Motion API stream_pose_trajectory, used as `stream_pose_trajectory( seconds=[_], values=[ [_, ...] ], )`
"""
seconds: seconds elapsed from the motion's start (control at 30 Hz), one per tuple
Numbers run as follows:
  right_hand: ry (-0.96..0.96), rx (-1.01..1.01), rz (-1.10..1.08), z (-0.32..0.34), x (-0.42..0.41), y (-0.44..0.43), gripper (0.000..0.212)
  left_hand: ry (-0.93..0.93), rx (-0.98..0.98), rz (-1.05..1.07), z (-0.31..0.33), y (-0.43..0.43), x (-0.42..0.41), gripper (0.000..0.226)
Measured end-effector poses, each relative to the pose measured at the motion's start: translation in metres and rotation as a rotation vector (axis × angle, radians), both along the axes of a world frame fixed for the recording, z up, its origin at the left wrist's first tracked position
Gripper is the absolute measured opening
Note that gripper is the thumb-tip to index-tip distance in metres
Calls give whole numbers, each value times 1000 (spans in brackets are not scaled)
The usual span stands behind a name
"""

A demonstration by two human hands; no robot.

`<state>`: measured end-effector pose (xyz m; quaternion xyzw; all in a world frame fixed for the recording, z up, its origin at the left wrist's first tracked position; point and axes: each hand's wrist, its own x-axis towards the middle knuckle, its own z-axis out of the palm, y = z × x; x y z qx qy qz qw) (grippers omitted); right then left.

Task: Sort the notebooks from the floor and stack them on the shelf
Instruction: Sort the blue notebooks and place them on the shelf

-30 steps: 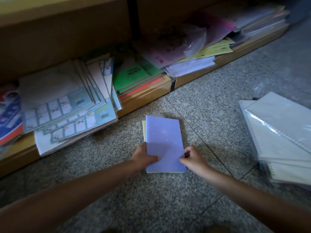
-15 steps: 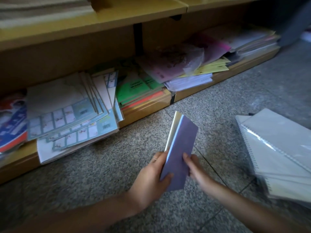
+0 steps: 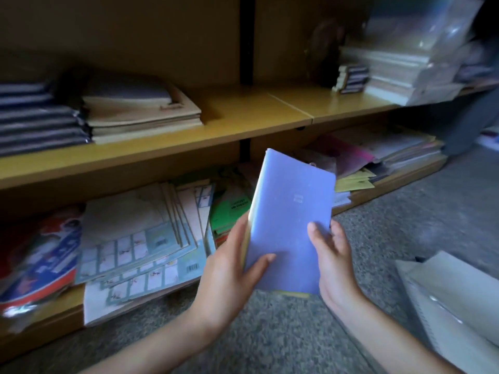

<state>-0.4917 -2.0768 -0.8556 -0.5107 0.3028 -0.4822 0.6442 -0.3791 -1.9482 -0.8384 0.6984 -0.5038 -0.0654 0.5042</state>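
Raised off the floor (image 3: 270,333) since a second ago, the notebooks (image 3: 290,225), purple on top with yellow beneath, now stand tilted in the air before the shelf (image 3: 243,117), top end toward its front edge. The left hand (image 3: 229,271) wraps the left long edge, thumb on the cover; the right hand (image 3: 334,260) clasps the right edge likewise, so the lower half sits between both palms and the upper half juts free. This two-handed hold probably squares the pair for stacking. Bare shelf lies just right of the tan stack (image 3: 140,109); spiral pads (image 3: 453,306) lie on the floor at right.
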Motion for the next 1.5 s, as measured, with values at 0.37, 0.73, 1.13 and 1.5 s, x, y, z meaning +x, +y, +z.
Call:
stream_pose_trajectory(
  seconds=[0.37, 0.73, 1.13, 1.5],
  values=[
    [-15, -271, 178, 83, 50, -18, 35, 245, -316, -66, 74, 6, 35, 21],
    [124, -288, 606, 145, 110, 0, 21, 586, -373, 225, 142, 8, 104, 12],
    [466, -172, 488, 193, 252, -28, 34, 268, -334, 406, 134, 12, 150, 31],
    [519, -873, 321, 149, 246, -27, 57, -704, 182, 817, 125, 9, 166, 38]
  ],
)
